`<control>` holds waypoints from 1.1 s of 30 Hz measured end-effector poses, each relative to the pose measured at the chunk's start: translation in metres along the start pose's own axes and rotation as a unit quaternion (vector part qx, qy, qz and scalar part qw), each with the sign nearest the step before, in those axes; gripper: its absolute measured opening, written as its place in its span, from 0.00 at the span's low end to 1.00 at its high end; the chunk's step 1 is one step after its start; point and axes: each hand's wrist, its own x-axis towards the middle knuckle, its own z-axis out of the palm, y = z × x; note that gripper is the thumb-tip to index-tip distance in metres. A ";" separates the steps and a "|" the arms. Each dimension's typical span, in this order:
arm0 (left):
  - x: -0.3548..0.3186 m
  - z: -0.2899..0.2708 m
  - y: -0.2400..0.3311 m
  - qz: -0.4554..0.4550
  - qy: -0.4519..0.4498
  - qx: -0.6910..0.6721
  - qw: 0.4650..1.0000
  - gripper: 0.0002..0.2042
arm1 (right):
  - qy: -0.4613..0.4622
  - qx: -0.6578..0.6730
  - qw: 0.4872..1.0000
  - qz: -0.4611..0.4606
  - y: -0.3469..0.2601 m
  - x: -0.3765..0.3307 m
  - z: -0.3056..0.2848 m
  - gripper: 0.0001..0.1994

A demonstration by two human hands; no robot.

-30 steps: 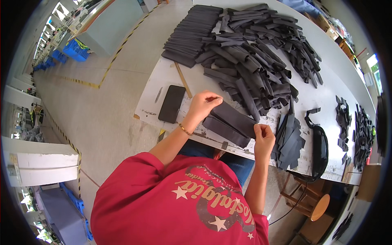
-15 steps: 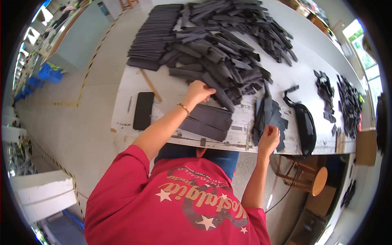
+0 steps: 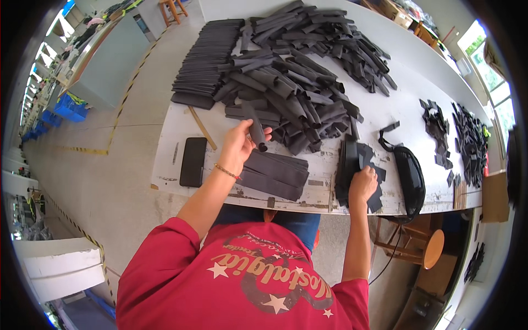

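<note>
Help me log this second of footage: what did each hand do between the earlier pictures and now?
The left hand reached forward off the flat stack of dark strips and took hold of a dark rolled piece at the edge of the big pile. The right hand shifted right from that stack onto the small stack of dark cut pieces. The phone and black pouch stayed put.

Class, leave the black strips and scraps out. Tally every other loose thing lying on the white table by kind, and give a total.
Phone: 1
Wooden stick: 1
Black pouch: 1
Total: 3
</note>
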 end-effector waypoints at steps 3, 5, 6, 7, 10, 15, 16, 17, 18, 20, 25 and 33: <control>-0.006 -0.005 0.006 -0.021 0.018 -0.054 0.998 0.08 | 0.062 0.090 0.994 -0.003 -0.009 -0.003 -0.018 0.04; -0.012 -0.005 0.008 -0.031 -0.042 -0.037 0.998 0.08 | 0.047 0.218 0.975 -0.011 -0.013 -0.003 -0.037 0.05; -0.013 -0.007 0.008 -0.025 -0.050 -0.039 0.998 0.10 | 0.029 0.339 0.940 -0.014 -0.016 -0.004 -0.047 0.07; -0.016 -0.006 0.009 -0.023 -0.048 -0.039 0.998 0.10 | 0.029 0.341 0.940 -0.016 -0.020 -0.006 -0.060 0.07; -0.028 0.008 0.011 -0.060 -0.060 -0.093 0.992 0.12 | -0.039 0.441 0.891 -0.102 -0.047 -0.019 -0.098 0.13; -0.043 0.015 0.012 -0.061 -0.069 -0.070 0.993 0.13 | -0.103 0.530 0.821 -0.185 -0.087 -0.050 -0.134 0.14; -0.042 0.014 0.010 -0.045 -0.077 -0.049 0.995 0.13 | -0.122 0.519 0.823 -0.198 -0.089 -0.054 -0.136 0.15; -0.042 0.013 0.008 -0.029 -0.085 -0.028 0.996 0.14 | -0.122 0.519 0.822 -0.197 -0.091 -0.056 -0.140 0.15; -0.041 0.013 0.008 -0.030 -0.085 -0.028 0.996 0.14 | -0.107 0.521 0.813 -0.236 -0.093 -0.056 -0.144 0.17; -0.042 0.014 0.007 -0.023 -0.083 -0.025 0.996 0.14 | -0.092 0.543 0.800 -0.239 -0.099 -0.059 -0.159 0.24; -0.044 0.018 0.006 -0.044 -0.107 -0.030 0.993 0.15 | -0.074 0.593 0.782 -0.179 -0.108 -0.062 -0.165 0.20; -0.053 0.023 0.004 -0.069 -0.149 -0.041 0.986 0.13 | 0.027 0.552 0.805 -0.218 -0.118 -0.052 -0.164 0.13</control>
